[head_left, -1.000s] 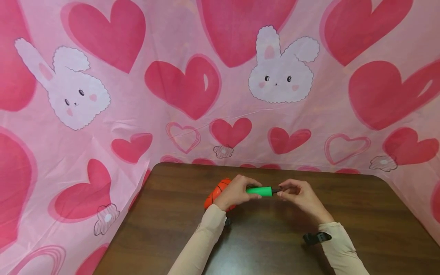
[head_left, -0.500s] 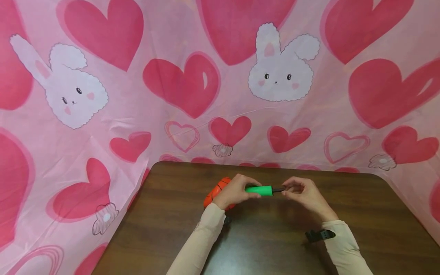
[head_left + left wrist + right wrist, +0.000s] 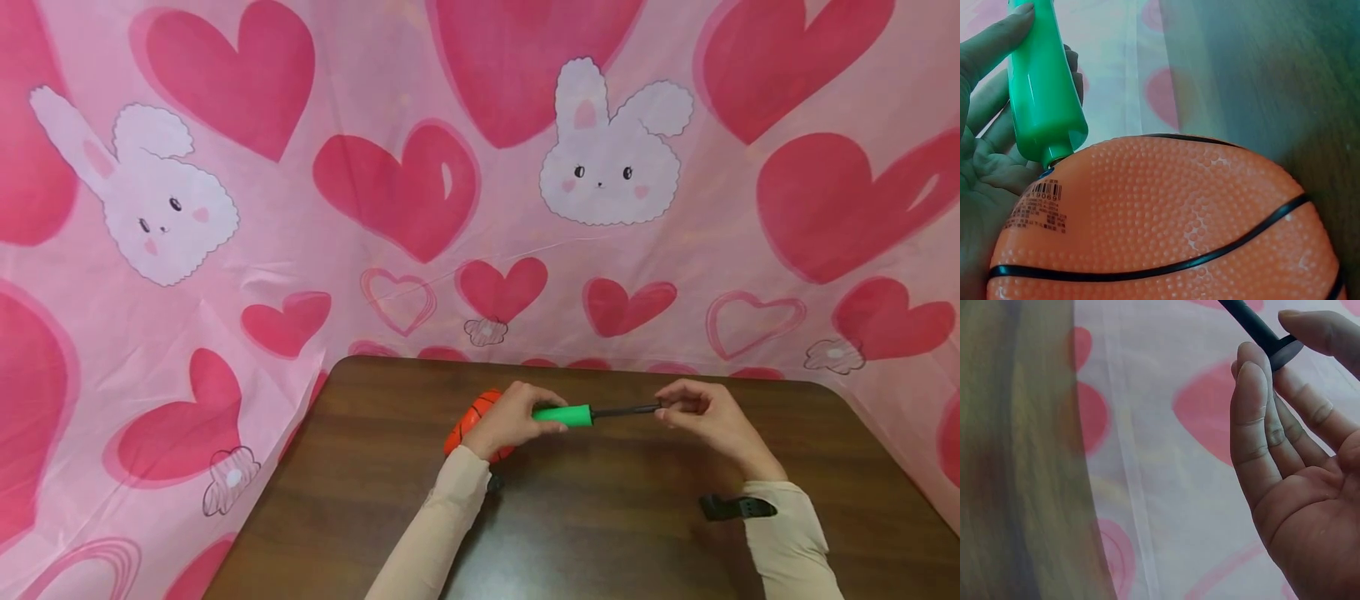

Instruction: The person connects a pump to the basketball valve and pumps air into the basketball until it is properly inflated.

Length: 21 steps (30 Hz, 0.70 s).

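A green hand pump [image 3: 572,415] lies level above the table, its barrel held in my left hand [image 3: 517,421] between thumb and fingers. In the left wrist view the pump's nozzle end meets the orange toy basketball [image 3: 1166,212] beside its printed barcode. The ball has black seams and looks partly deflated; my left hand hides some of it in the head view. With thumb and fingers my right hand [image 3: 701,417] pinches the end of the black pump rod [image 3: 626,411], which is drawn well out of the barrel. The right wrist view shows the rod's flat round end cap [image 3: 1285,353] at my fingertips.
Both hands work over the far half of a dark brown wooden table [image 3: 360,517]. A pink curtain [image 3: 510,233] with hearts and rabbits hangs behind the table and down its left side. A black strap [image 3: 735,507] circles my right wrist.
My right hand has moved to the right, pulling the black rod farther out of the green barrel. The left hand, the barrel and the ball have stayed nearly in place.
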Tool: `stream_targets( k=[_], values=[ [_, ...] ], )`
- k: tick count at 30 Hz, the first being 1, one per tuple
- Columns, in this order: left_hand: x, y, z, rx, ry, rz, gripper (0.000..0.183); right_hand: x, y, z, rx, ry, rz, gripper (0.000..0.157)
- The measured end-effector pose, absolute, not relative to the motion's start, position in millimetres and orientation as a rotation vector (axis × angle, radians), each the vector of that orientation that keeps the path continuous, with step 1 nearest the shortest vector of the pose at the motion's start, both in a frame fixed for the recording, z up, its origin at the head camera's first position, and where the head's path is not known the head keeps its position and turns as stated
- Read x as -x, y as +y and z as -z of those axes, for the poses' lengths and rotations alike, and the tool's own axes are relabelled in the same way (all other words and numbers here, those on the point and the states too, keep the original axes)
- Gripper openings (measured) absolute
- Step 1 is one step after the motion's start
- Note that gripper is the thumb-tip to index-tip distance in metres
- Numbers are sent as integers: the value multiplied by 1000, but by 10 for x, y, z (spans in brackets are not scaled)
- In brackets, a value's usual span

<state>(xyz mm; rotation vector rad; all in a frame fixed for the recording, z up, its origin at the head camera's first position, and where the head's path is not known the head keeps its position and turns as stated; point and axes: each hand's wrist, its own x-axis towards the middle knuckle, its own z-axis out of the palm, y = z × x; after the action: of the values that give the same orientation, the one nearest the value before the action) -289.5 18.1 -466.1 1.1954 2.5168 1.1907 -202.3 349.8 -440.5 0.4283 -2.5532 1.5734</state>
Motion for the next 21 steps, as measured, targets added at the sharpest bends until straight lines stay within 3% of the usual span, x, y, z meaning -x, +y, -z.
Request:
stream_targets(
  k=[21],
  values=[
    [2901,181,4663,-1196,2535,-1194,30,1993,3584,4379,-454,-2462,-1658,28]
  ],
)
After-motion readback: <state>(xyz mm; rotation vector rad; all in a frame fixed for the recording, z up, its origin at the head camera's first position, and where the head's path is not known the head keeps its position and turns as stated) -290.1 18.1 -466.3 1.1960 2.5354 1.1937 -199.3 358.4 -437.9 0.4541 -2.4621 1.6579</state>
